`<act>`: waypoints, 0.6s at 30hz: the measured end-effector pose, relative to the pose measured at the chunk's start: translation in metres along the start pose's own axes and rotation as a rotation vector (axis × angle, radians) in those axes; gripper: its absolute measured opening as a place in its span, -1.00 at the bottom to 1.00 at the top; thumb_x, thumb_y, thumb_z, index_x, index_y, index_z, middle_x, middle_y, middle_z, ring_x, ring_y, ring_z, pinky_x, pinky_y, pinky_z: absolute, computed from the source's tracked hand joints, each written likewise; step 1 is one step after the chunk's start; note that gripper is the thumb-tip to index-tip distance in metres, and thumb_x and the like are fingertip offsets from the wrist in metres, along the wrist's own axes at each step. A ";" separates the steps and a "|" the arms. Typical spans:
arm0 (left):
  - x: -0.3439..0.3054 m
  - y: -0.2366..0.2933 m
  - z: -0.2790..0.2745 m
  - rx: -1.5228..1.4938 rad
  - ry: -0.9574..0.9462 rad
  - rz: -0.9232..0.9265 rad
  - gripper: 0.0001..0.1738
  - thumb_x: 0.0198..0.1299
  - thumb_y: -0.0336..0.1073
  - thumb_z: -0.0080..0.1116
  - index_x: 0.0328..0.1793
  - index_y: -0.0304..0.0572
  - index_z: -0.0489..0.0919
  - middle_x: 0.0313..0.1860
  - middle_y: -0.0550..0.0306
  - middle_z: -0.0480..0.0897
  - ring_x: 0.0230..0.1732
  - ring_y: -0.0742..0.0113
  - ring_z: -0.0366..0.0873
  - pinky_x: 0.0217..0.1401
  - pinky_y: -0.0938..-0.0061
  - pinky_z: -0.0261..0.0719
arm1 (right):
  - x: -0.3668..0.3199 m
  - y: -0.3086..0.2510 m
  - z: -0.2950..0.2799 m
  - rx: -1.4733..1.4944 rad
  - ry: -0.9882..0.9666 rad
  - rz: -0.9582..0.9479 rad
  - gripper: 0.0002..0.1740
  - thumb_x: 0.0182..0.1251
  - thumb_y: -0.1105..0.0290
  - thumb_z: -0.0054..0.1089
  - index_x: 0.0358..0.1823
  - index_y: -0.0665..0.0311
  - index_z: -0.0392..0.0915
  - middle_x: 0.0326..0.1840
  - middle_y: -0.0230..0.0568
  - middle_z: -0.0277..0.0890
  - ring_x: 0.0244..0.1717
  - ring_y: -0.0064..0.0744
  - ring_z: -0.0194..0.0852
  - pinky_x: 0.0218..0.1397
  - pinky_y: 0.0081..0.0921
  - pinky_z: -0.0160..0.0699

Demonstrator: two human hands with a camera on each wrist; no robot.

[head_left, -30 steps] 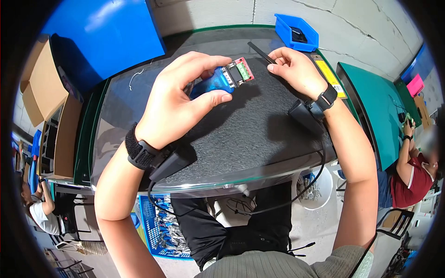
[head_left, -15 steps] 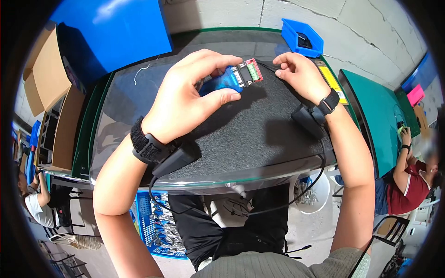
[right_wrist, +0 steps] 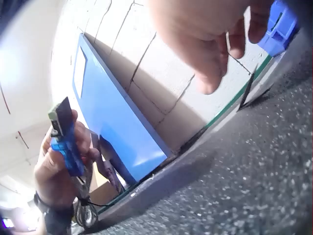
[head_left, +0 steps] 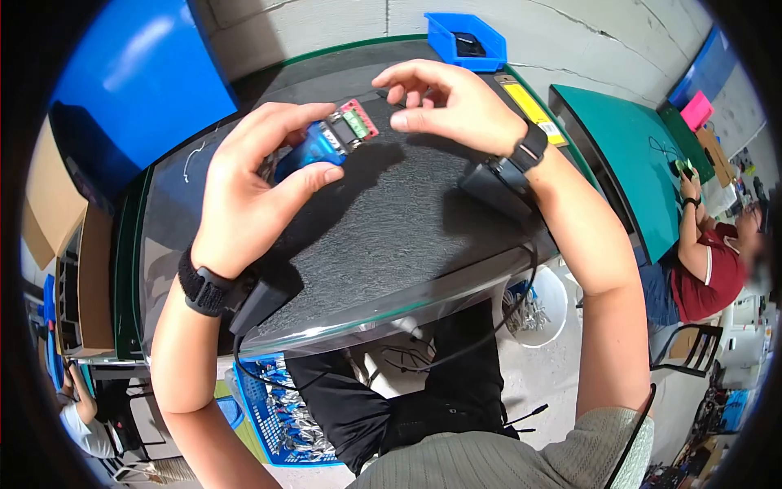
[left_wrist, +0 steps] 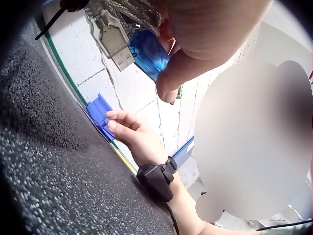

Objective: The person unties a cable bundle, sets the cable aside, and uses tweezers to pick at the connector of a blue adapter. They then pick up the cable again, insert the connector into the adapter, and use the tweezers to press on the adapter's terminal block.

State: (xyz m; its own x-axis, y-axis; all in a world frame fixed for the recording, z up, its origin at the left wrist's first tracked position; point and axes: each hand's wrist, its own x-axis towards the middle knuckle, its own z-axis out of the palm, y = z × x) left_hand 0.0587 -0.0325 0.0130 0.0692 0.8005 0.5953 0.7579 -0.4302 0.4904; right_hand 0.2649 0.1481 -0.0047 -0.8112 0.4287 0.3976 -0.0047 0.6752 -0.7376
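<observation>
My left hand (head_left: 252, 175) pinches a translucent blue USB serial adapter (head_left: 312, 151) between thumb and fingers. At the adapter's far end sits a small red board with a green terminal block (head_left: 354, 124). In the left wrist view, its silver USB plug (left_wrist: 111, 41) and bundled cable (left_wrist: 139, 13) hang beside the fingers. My right hand (head_left: 464, 106) hovers to the right of the board, fingers loosely bent and holding nothing. A slim black tool (right_wrist: 248, 90) rises at a slant from the dark mat, apart from the right fingers.
A blue bin (head_left: 464, 53) with a dark item stands at the back, near a yellow-labelled pack (head_left: 531, 110). A blue panel (head_left: 147, 73) and cardboard box (head_left: 90, 277) are left. Below are a basket of cables (head_left: 259, 407) and a white bucket (head_left: 558, 314). Another person sits right.
The right hand has left the black tool and come closer to the terminal block. The left hand keeps its hold on the adapter. The head view has swung to the right.
</observation>
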 end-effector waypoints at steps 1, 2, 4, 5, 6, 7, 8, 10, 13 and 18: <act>0.001 -0.002 0.001 -0.021 -0.008 0.004 -0.44 -0.04 -0.31 0.51 0.15 -0.23 0.63 -0.02 0.13 0.64 -0.07 0.34 0.50 0.09 0.46 0.46 | 0.000 -0.003 0.002 -0.008 -0.055 -0.060 -0.39 0.17 0.39 0.46 0.29 0.14 0.50 -0.03 -0.50 0.52 -0.11 -0.66 0.37 0.02 -0.64 0.43; 0.001 -0.003 0.000 -0.039 -0.014 0.006 -0.44 -0.04 -0.30 0.51 0.15 -0.23 0.63 -0.02 0.12 0.64 -0.08 0.34 0.51 0.09 0.46 0.47 | 0.000 -0.005 0.006 0.043 -0.076 -0.087 -0.36 0.16 0.40 0.47 0.31 0.15 0.49 -0.02 -0.48 0.52 -0.07 -0.65 0.37 0.06 -0.63 0.43; 0.001 -0.001 -0.002 -0.023 -0.043 0.001 -0.43 -0.04 -0.29 0.50 0.16 -0.24 0.62 -0.04 0.10 0.65 -0.05 0.32 0.55 0.08 0.46 0.48 | -0.003 -0.009 0.011 0.124 -0.113 -0.102 -0.29 0.12 0.41 0.50 0.35 0.17 0.44 0.04 -0.41 0.53 0.00 -0.60 0.40 0.17 -0.55 0.45; 0.002 -0.001 -0.003 -0.018 -0.057 -0.006 -0.41 -0.04 -0.30 0.51 0.18 -0.24 0.61 -0.05 0.10 0.65 -0.04 0.31 0.55 0.09 0.46 0.49 | -0.004 -0.011 0.012 0.134 -0.116 -0.106 -0.28 0.12 0.42 0.49 0.35 0.19 0.43 0.08 -0.39 0.54 0.02 -0.58 0.43 0.20 -0.51 0.47; 0.001 0.000 -0.002 -0.010 -0.048 -0.017 -0.41 -0.04 -0.30 0.51 0.18 -0.24 0.61 -0.05 0.10 0.65 -0.04 0.31 0.55 0.09 0.46 0.49 | -0.005 -0.014 0.015 0.129 -0.090 -0.118 -0.32 0.12 0.44 0.49 0.32 0.21 0.46 0.09 -0.37 0.54 0.00 -0.57 0.46 0.18 -0.51 0.50; 0.001 -0.001 -0.001 -0.046 -0.045 -0.025 -0.40 -0.05 -0.32 0.51 0.18 -0.25 0.60 -0.05 0.11 0.66 -0.04 0.32 0.56 0.10 0.45 0.51 | -0.005 -0.018 0.017 0.123 -0.064 -0.130 -0.35 0.12 0.46 0.48 0.29 0.23 0.49 0.09 -0.35 0.55 -0.02 -0.57 0.48 0.16 -0.50 0.52; 0.000 -0.002 0.001 -0.083 -0.043 -0.033 -0.39 -0.05 -0.35 0.52 0.19 -0.25 0.59 -0.05 0.11 0.66 -0.03 0.32 0.57 0.11 0.44 0.52 | -0.006 -0.022 0.017 0.127 -0.077 -0.136 -0.35 0.12 0.46 0.48 0.29 0.23 0.49 0.09 -0.35 0.55 -0.02 -0.57 0.48 0.16 -0.50 0.52; -0.002 -0.006 0.004 -0.100 -0.040 -0.045 -0.39 -0.06 -0.36 0.52 0.19 -0.26 0.59 -0.05 0.12 0.66 -0.03 0.34 0.57 0.12 0.44 0.52 | -0.008 -0.029 0.016 -0.010 -0.047 -0.200 -0.46 0.10 0.50 0.47 0.18 0.26 0.58 0.01 -0.32 0.60 -0.10 -0.55 0.52 0.08 -0.52 0.55; -0.002 -0.008 0.002 -0.097 -0.057 -0.058 -0.41 -0.04 -0.37 0.53 0.17 -0.28 0.59 -0.06 0.13 0.66 -0.02 0.38 0.58 0.14 0.45 0.53 | -0.008 -0.030 0.019 -0.067 0.017 -0.272 -0.57 0.12 0.40 0.46 0.07 0.19 0.66 -0.19 -0.36 0.64 -0.25 -0.56 0.52 -0.05 -0.56 0.56; -0.003 -0.009 0.003 -0.100 -0.072 -0.055 -0.41 -0.05 -0.40 0.54 0.16 -0.29 0.59 -0.08 0.12 0.65 -0.01 0.39 0.58 0.13 0.47 0.53 | -0.008 -0.030 0.022 -0.087 0.020 -0.260 -0.59 0.11 0.41 0.45 0.05 0.20 0.66 -0.19 -0.34 0.64 -0.26 -0.55 0.53 -0.07 -0.55 0.56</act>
State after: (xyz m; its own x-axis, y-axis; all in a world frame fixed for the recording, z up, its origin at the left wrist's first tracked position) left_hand 0.0537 -0.0300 0.0052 0.0788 0.8504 0.5202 0.6935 -0.4216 0.5842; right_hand 0.2588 0.1111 0.0025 -0.7778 0.2452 0.5787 -0.1603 0.8129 -0.5599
